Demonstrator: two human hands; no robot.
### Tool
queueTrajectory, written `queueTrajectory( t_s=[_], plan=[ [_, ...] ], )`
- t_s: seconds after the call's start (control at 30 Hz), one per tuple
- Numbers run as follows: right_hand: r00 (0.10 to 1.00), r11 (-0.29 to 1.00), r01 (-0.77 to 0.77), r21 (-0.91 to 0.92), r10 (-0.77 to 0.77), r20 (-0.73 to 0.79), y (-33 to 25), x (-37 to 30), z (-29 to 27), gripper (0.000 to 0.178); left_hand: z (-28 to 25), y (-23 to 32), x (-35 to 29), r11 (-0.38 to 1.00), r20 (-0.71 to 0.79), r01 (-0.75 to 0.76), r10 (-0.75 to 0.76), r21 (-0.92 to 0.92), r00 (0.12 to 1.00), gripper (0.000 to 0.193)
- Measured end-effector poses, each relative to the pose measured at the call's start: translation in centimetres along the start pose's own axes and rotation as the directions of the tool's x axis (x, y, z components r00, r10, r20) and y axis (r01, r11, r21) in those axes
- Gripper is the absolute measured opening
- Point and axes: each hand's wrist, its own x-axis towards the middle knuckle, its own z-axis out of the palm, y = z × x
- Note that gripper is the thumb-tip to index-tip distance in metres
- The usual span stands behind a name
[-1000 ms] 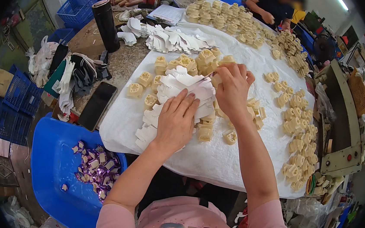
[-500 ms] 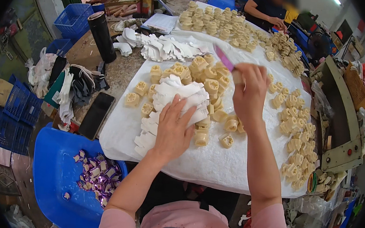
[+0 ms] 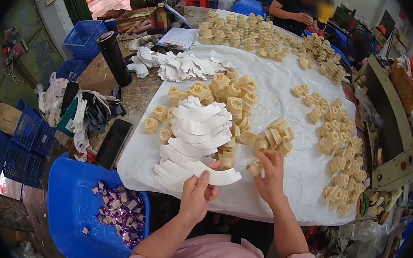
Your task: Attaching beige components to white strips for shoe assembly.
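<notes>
My left hand (image 3: 196, 197) pinches one end of a curved white strip (image 3: 222, 177), lifted at the front of a fanned pile of similar white strips (image 3: 194, 133). The material of the strips I cannot make out. My right hand (image 3: 270, 178) has its fingers closed on a small cream plastic cup-shaped piece (image 3: 254, 168), just right of the strip and apart from it. Beyond that hand stands a small cluster of cream pieces (image 3: 278, 135). A heap of the same pieces (image 3: 236, 102) lies behind the white pile.
A white sheet (image 3: 171, 86) covers the table, with more cream pieces along its right (image 3: 343, 160) and far side (image 3: 240, 28). Left are a black phone (image 3: 114, 143), a black flask (image 3: 114, 59) and a blue basin (image 3: 75, 225) holding purple bits. A person (image 3: 298, 9) works across the table.
My left hand has come off the pile and raised one strip. My right hand has moved down toward me onto a cream piece; the purple object it held up no longer shows there.
</notes>
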Motion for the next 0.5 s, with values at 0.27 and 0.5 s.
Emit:
queueTrajectory(
  t_s=[0.27,0.5],
  plan=[
    [0.970,0.963,-0.104,-0.248,0.154,0.188,2.2,-1.5,-0.1,0.025,0.7,-2.2,-1.2,0.987,-0.015,0.125,-0.128,-0.104,0.992,0.035],
    [0.986,0.920,-0.125,-0.371,0.157,0.058,3.4,-3.6,-1.5,0.037,-0.6,-2.5,-1.6,0.987,0.037,0.144,-0.142,-0.070,0.989,0.038]
  ],
)
